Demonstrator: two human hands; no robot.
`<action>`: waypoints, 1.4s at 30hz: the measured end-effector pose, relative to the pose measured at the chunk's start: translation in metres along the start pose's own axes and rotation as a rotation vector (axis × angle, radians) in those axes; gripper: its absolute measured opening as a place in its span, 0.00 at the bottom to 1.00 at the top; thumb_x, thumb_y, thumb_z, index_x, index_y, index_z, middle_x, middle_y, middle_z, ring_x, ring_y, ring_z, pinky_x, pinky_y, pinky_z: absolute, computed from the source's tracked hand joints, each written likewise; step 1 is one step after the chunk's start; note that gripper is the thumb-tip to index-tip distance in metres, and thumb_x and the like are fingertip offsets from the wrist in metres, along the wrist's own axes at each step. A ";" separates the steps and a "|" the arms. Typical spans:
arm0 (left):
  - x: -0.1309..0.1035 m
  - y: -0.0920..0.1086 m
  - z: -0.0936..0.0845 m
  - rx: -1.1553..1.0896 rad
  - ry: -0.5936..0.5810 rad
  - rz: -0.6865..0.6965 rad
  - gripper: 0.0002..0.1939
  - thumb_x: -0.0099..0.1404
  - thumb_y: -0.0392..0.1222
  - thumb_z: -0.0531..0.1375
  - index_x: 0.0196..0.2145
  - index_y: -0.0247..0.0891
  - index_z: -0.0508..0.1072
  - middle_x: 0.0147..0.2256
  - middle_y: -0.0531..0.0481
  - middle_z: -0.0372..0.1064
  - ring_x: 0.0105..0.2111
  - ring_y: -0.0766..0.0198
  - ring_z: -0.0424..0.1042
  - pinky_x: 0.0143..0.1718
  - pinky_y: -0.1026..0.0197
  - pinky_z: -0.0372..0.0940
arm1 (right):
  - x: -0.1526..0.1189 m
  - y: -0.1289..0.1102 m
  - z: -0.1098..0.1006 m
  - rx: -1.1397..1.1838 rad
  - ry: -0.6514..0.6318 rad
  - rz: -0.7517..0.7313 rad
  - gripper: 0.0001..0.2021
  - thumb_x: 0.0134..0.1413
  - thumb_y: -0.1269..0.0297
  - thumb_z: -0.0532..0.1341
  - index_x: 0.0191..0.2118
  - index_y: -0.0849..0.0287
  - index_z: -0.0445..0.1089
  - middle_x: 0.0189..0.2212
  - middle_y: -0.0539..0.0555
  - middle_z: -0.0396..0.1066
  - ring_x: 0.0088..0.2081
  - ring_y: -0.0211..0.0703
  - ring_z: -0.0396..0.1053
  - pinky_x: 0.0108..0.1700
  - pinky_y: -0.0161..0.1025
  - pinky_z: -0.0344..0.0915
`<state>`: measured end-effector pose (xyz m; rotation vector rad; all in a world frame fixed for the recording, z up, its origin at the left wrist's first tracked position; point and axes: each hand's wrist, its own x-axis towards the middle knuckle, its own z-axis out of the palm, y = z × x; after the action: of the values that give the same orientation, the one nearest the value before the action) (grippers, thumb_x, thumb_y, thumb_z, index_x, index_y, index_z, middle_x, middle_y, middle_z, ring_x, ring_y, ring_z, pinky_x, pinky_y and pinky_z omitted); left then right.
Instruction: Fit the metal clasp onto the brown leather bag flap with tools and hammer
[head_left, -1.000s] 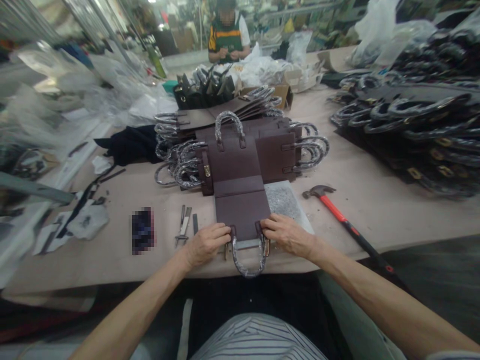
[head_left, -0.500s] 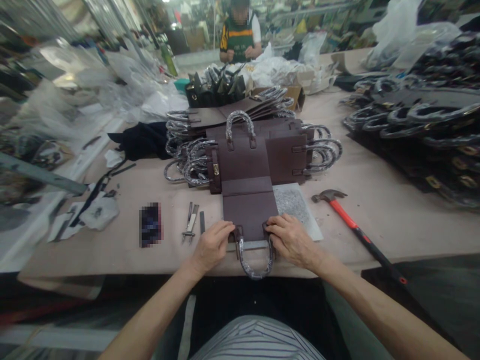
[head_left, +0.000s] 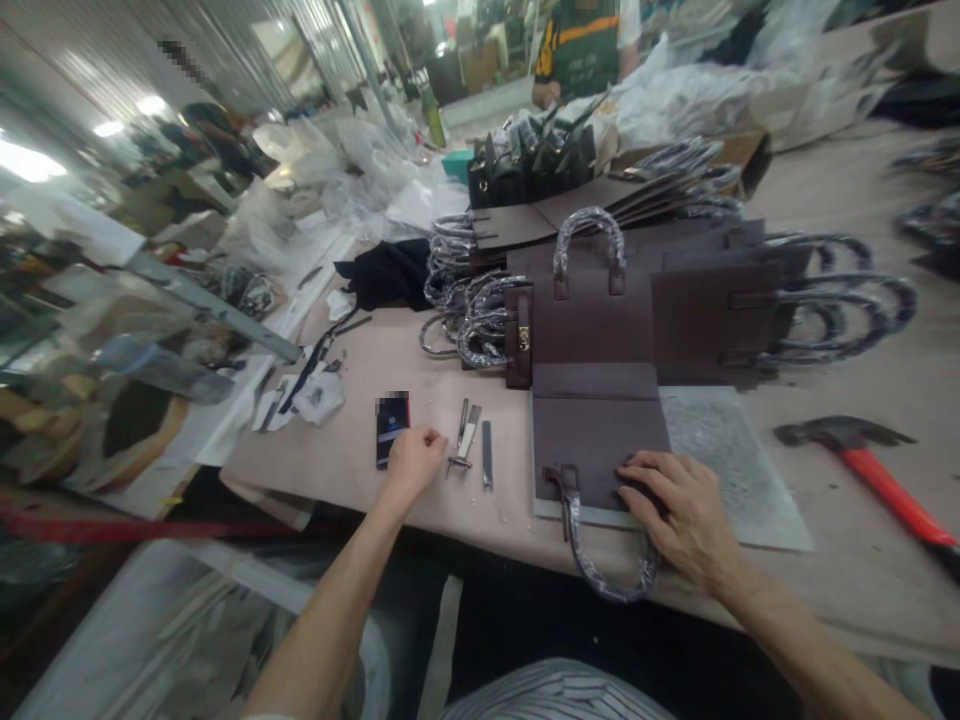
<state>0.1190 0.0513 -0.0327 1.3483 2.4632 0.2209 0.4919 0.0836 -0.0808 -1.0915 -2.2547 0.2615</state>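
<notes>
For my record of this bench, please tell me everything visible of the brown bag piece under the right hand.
The dark brown bag piece looks like smooth leather. It lies opened out, with crosswise folds, over part of a pale slab and stacked brown pieces. A film-wrapped handle arches at its far end; another reaches past the table edge. The right hand rests on its near right corner, partly hiding it.

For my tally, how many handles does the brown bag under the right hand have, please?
2: the far-end handle and the near-end handle, partly hidden by the right hand.
</notes>
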 end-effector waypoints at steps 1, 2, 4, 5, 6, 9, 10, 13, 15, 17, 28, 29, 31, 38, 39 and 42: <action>0.001 0.004 0.002 0.001 -0.024 0.008 0.10 0.67 0.42 0.60 0.35 0.38 0.81 0.36 0.44 0.79 0.41 0.54 0.77 0.42 0.58 0.66 | 0.000 0.001 0.000 0.007 0.005 0.000 0.11 0.65 0.57 0.58 0.43 0.54 0.76 0.44 0.56 0.75 0.46 0.50 0.70 0.49 0.50 0.61; 0.001 0.009 0.004 0.003 -0.047 0.014 0.09 0.66 0.43 0.60 0.35 0.39 0.80 0.36 0.44 0.79 0.41 0.54 0.77 0.42 0.58 0.65 | 0.001 0.001 0.000 0.011 0.008 0.000 0.11 0.66 0.57 0.58 0.43 0.54 0.76 0.44 0.56 0.75 0.46 0.50 0.70 0.49 0.50 0.61; 0.002 0.019 0.008 0.017 -0.086 0.020 0.09 0.64 0.46 0.63 0.33 0.39 0.80 0.36 0.44 0.79 0.41 0.52 0.77 0.40 0.57 0.65 | 0.001 0.001 0.000 0.010 0.005 -0.002 0.11 0.66 0.57 0.58 0.43 0.54 0.75 0.44 0.56 0.75 0.45 0.49 0.70 0.49 0.50 0.60; 0.002 0.023 0.009 0.034 -0.101 0.021 0.10 0.63 0.48 0.64 0.33 0.39 0.79 0.36 0.43 0.79 0.41 0.51 0.77 0.40 0.57 0.64 | 0.001 0.001 0.000 0.005 0.003 -0.003 0.11 0.66 0.57 0.58 0.43 0.54 0.75 0.44 0.56 0.75 0.45 0.49 0.70 0.49 0.50 0.60; 0.003 0.027 0.009 0.057 -0.114 0.023 0.10 0.62 0.49 0.65 0.33 0.39 0.78 0.36 0.43 0.78 0.41 0.50 0.76 0.39 0.56 0.64 | 0.001 0.000 0.000 0.001 0.002 -0.004 0.11 0.66 0.57 0.58 0.43 0.55 0.75 0.44 0.56 0.75 0.45 0.49 0.70 0.49 0.50 0.60; 0.004 0.030 0.008 0.125 -0.141 0.026 0.10 0.62 0.49 0.65 0.33 0.39 0.76 0.37 0.43 0.78 0.42 0.49 0.76 0.38 0.56 0.63 | 0.001 -0.001 0.000 -0.005 -0.005 0.000 0.10 0.66 0.58 0.58 0.43 0.55 0.75 0.44 0.56 0.75 0.45 0.49 0.69 0.49 0.49 0.59; 0.004 0.030 0.007 0.140 -0.139 0.023 0.10 0.62 0.49 0.65 0.33 0.39 0.75 0.37 0.43 0.77 0.43 0.49 0.76 0.38 0.56 0.63 | 0.001 -0.001 0.000 -0.005 -0.010 0.004 0.10 0.66 0.59 0.58 0.43 0.55 0.75 0.44 0.56 0.75 0.45 0.49 0.69 0.49 0.49 0.59; -0.003 0.030 0.009 0.189 -0.084 0.057 0.10 0.64 0.49 0.63 0.35 0.39 0.75 0.38 0.42 0.77 0.43 0.49 0.76 0.38 0.56 0.63 | 0.001 -0.002 0.000 -0.004 -0.014 0.011 0.09 0.65 0.60 0.59 0.44 0.55 0.74 0.44 0.55 0.74 0.46 0.49 0.69 0.49 0.49 0.59; -0.011 0.032 0.013 0.210 -0.055 0.121 0.09 0.67 0.47 0.61 0.37 0.39 0.75 0.39 0.42 0.77 0.43 0.49 0.76 0.39 0.55 0.63 | 0.001 -0.003 0.001 -0.010 -0.001 0.018 0.08 0.64 0.60 0.59 0.43 0.55 0.74 0.43 0.55 0.74 0.46 0.49 0.69 0.49 0.49 0.58; -0.021 0.038 0.018 0.200 -0.073 0.170 0.10 0.68 0.47 0.60 0.37 0.38 0.75 0.39 0.41 0.77 0.42 0.49 0.77 0.40 0.55 0.64 | 0.001 -0.005 0.001 -0.014 0.001 0.032 0.08 0.65 0.60 0.59 0.43 0.55 0.74 0.43 0.55 0.74 0.46 0.49 0.68 0.49 0.49 0.58; -0.008 0.069 0.026 0.273 -0.316 0.108 0.08 0.59 0.43 0.62 0.30 0.36 0.77 0.37 0.33 0.78 0.43 0.42 0.78 0.38 0.53 0.67 | -0.001 -0.013 -0.003 0.036 -0.028 0.093 0.06 0.62 0.65 0.62 0.44 0.56 0.73 0.44 0.54 0.73 0.47 0.48 0.66 0.51 0.50 0.57; -0.007 0.069 0.027 0.264 -0.318 0.124 0.07 0.58 0.42 0.62 0.28 0.37 0.76 0.35 0.35 0.78 0.41 0.43 0.78 0.36 0.54 0.66 | -0.001 -0.014 -0.004 0.040 -0.027 0.095 0.06 0.61 0.65 0.62 0.44 0.55 0.73 0.44 0.54 0.73 0.47 0.48 0.66 0.51 0.50 0.56; -0.007 0.064 0.030 0.218 -0.297 0.178 0.06 0.57 0.41 0.62 0.25 0.38 0.74 0.32 0.37 0.77 0.38 0.45 0.77 0.34 0.55 0.65 | -0.001 -0.014 -0.004 0.050 -0.027 0.102 0.06 0.61 0.65 0.62 0.44 0.55 0.72 0.44 0.54 0.73 0.47 0.48 0.66 0.51 0.50 0.56; -0.023 0.040 0.042 -0.664 -0.420 0.026 0.18 0.54 0.54 0.67 0.30 0.36 0.70 0.21 0.48 0.71 0.23 0.60 0.72 0.26 0.61 0.68 | -0.004 -0.013 -0.004 0.066 -0.038 0.124 0.07 0.59 0.66 0.64 0.44 0.56 0.72 0.45 0.54 0.73 0.48 0.48 0.66 0.52 0.50 0.56; -0.026 0.040 0.043 -0.775 -0.423 0.013 0.22 0.51 0.56 0.69 0.31 0.35 0.70 0.22 0.48 0.72 0.23 0.61 0.73 0.27 0.62 0.69 | -0.004 -0.013 -0.004 0.065 -0.037 0.122 0.07 0.59 0.67 0.64 0.44 0.56 0.72 0.45 0.54 0.73 0.48 0.49 0.66 0.52 0.50 0.56; -0.035 0.047 0.046 -1.022 -0.398 0.012 0.27 0.46 0.58 0.74 0.31 0.34 0.69 0.27 0.46 0.75 0.27 0.62 0.76 0.31 0.62 0.73 | -0.004 -0.012 -0.003 0.066 -0.032 0.118 0.07 0.59 0.67 0.64 0.44 0.56 0.72 0.45 0.54 0.73 0.48 0.49 0.66 0.52 0.50 0.56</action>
<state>0.1903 0.0467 -0.0549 0.8212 1.5883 0.9473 0.4880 0.0722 -0.0750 -1.1949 -2.1965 0.4024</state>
